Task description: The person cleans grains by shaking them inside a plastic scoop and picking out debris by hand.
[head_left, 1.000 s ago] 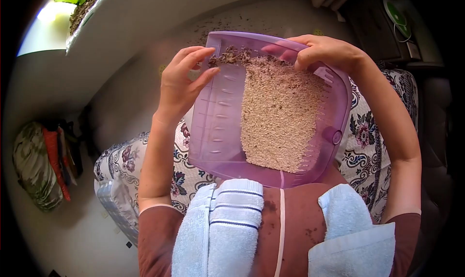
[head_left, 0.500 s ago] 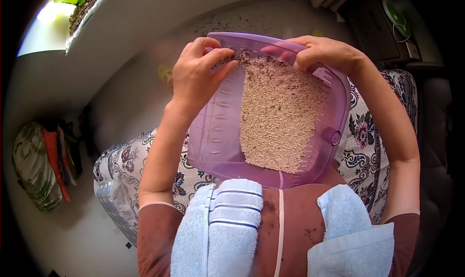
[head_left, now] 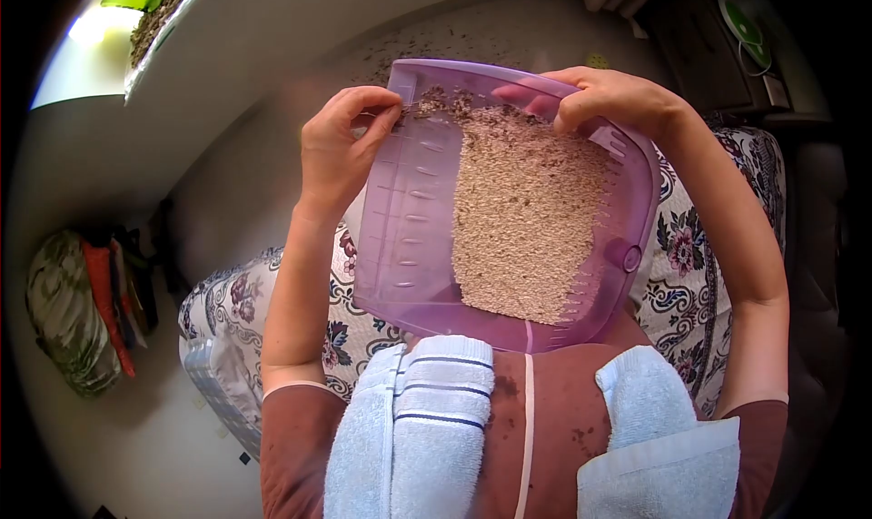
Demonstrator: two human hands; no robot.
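Observation:
A translucent purple plastic tray [head_left: 386, 278] rests tilted against my lap. Small pale grains [head_left: 527, 219] cover its middle and right, flecked with dark bits. Dark chaff [head_left: 440, 101] is gathered along the far side, trailing toward the far left corner. My right hand [head_left: 604, 101] grips the far right rim, thumb inside and fingers partly seen through the plastic. At the far left edge, my left hand [head_left: 350, 133] has thumb and fingers pinched together beside the chaff. What lies between those fingertips is too small to make out.
Dark scraps [head_left: 409, 51] are scattered on the floor beyond the tray. Patterned cloth [head_left: 681, 237] lies under and beside me. Light blue towels [head_left: 440, 410] hang over my front. A camouflage bag [head_left: 68, 310] stands at left, a dark cabinet [head_left: 699, 56] at far right.
My left hand has moved left, from over the chaff to the tray's far left edge. Some chaff now reaches closer to that edge. My right hand keeps its hold.

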